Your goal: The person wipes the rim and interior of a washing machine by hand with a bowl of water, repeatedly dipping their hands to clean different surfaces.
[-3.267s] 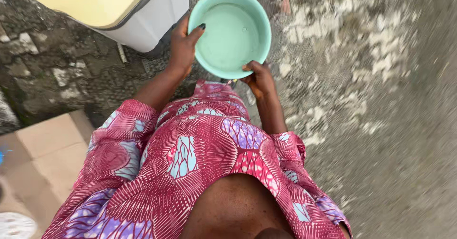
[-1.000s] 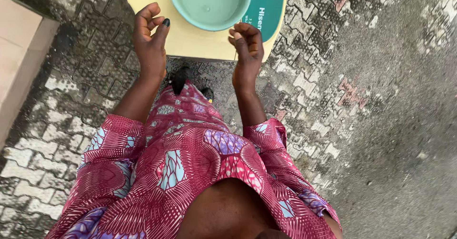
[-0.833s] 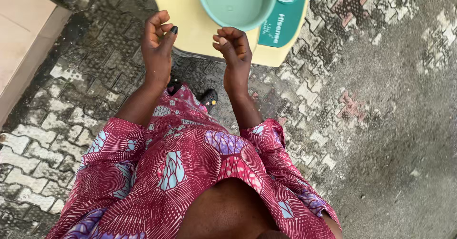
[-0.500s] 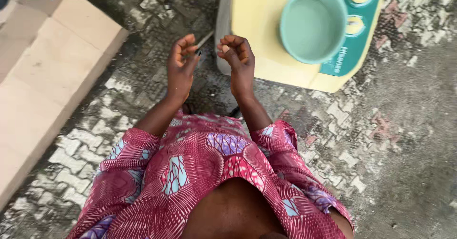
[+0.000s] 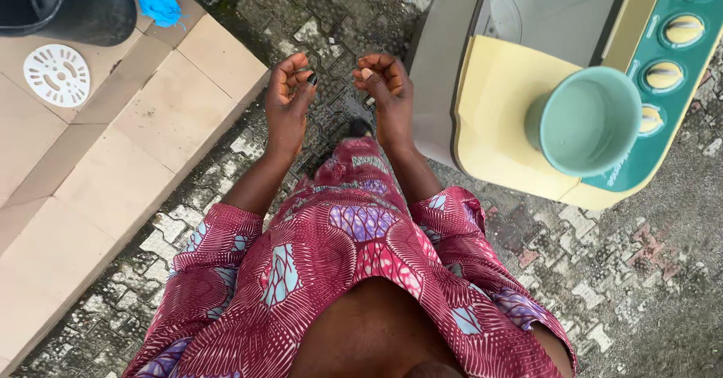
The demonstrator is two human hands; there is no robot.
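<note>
Above the grey patterned paving, the left hand [image 5: 288, 99] and right hand [image 5: 388, 96] are hovering empty, fingers loosely curled, while the round mint-green plastic bowl [image 5: 584, 122] is sitting on the yellow-lidded washing machine [image 5: 497, 107] just right.

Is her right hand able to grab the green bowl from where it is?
Probably yes. The right hand is empty, fingers curled, and the green bowl sits in the open on the yellow lid of the washing machine, off to that hand's side. Nothing lies between them, though she would have to stretch sideways.
</note>
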